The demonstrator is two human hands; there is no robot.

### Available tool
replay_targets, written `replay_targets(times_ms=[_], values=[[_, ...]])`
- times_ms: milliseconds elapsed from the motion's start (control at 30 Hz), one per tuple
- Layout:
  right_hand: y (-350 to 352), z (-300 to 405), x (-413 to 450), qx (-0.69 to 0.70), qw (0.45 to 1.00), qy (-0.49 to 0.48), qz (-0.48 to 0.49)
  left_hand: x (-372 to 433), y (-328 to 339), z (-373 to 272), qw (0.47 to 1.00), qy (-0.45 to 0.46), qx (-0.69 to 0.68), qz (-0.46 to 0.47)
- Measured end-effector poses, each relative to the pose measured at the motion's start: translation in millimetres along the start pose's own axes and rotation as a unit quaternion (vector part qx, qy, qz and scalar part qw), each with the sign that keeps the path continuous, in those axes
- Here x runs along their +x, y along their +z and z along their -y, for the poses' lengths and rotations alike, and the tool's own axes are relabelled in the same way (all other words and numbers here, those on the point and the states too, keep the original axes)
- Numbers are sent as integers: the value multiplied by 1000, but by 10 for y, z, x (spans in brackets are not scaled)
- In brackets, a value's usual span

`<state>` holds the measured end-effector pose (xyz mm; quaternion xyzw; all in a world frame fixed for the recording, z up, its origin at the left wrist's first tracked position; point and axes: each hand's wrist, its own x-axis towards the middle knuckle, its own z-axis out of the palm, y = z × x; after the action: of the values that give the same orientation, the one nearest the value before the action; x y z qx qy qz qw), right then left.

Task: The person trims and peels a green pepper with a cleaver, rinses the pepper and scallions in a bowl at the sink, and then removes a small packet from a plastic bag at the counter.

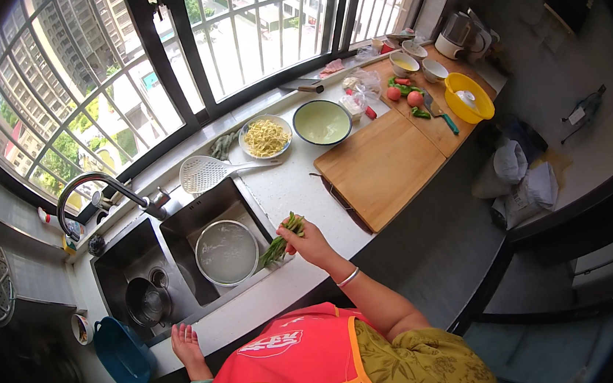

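Note:
My right hand [307, 242] grips a bunch of green vegetable stalks [277, 249] over the right rim of the sink. Just left of the bunch, a round bowl of water [227, 253] sits in the right basin [184, 224]. My left hand [187, 344] is held palm up with fingers apart by the front edge of the counter, holding nothing. A dark pot [147, 302] rests in the left basin [118, 251], near that hand. Close to it on the left stands a blue plastic tub [123, 356].
Behind the sink are a faucet [114, 179], a white slotted ladle [203, 175] and a plate of yellow shreds [266, 138]. A pale green bowl [322, 122] stands beside a wooden cutting board [380, 168]. Farther right lie tomatoes [415, 98], a knife [438, 114] and a yellow basin [469, 99].

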<state>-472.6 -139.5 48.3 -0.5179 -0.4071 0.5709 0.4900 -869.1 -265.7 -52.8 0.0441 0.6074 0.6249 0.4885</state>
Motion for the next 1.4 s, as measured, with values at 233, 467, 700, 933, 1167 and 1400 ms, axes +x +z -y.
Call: replay_targets(times_ms=[233,467,700,933,1167,1400], values=[[-930,232,-86,63,992,-5,114,-1545,2760,760,799,258,363,404],[-1685,243,-80,133,967,52,211,-1706,3769,1382,753,178,396,495],[-2422,70,214,81,974,109,182,-1178,3874,1466,704,298,582,278],[-3443,-99,493,52,969,221,98,-207,3819,1558,658,283,688,114],[-4491,-91,598,19,971,235,-47,-382,4351,1633,593,245,760,106],[-5459,-411,855,-275,943,77,-170,-927,4992,2099,600,373,655,267]])
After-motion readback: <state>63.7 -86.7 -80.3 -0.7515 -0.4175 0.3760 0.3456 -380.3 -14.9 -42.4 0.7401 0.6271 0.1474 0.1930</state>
